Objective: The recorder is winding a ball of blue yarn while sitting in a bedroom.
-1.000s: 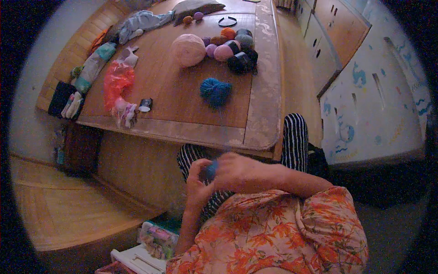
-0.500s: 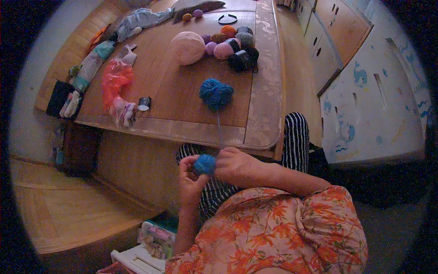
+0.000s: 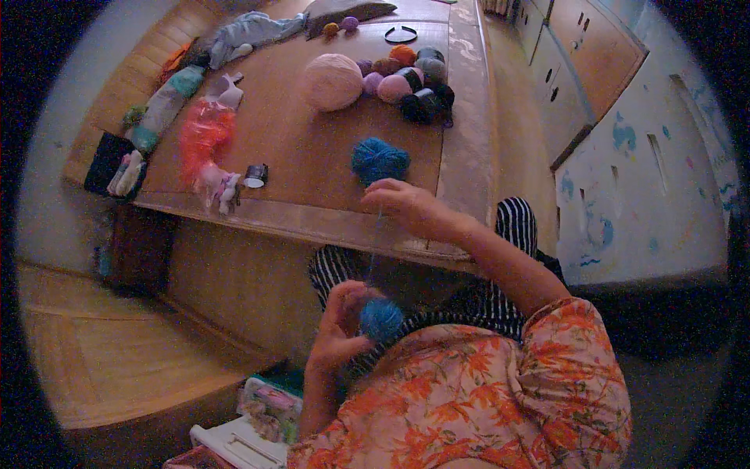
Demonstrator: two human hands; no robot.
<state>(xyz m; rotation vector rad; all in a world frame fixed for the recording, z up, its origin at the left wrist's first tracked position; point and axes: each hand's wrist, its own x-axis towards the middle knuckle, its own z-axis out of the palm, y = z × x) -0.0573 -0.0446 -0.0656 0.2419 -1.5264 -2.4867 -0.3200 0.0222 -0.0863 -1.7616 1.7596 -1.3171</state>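
Our left hand point(image 3: 341, 327) clamped the small blue ball point(image 3: 381, 320); by the blue skein point(image 3: 380, 159) on the table point(image 3: 301, 168), whether our right hand point(image 3: 412, 208) pinched the strand point(image 3: 376, 246) we couldn't tell; we seemed mid-winding, the next wrap likely needing slack

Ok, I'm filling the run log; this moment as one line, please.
left hand grip: blue yarn ball | right hand grip: near blue yarn bundle | blue strand: between right hand and ball
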